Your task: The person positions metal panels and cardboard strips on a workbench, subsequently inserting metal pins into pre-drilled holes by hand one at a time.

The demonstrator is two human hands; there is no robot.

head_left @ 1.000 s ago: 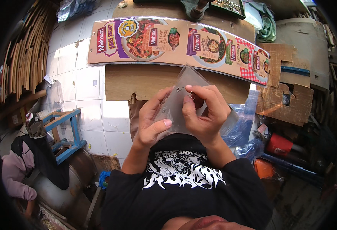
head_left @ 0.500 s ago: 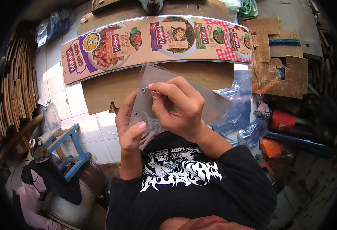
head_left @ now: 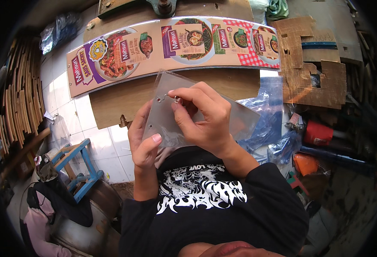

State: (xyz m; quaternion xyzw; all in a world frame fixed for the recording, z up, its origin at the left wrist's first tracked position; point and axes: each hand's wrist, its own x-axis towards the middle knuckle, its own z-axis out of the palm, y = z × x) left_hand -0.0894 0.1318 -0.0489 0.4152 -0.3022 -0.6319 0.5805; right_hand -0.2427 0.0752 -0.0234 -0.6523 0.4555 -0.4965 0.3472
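While the left hand [head_left: 144, 152], fingers [head_left: 139, 118] partly hidden, clamps a grey sheet [head_left: 163, 118], the right hand [head_left: 206, 120] pinches a hook [head_left: 177, 100].

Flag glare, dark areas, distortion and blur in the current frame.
Head view: glare on the white tiles, left of the sheet, which shows a pale sheen near the left hand; head view: lower right dim, corners black; head view: strip edges bow, fisheye; head view: right hand fairly sharp, the hook it pinches too small to trace fully.
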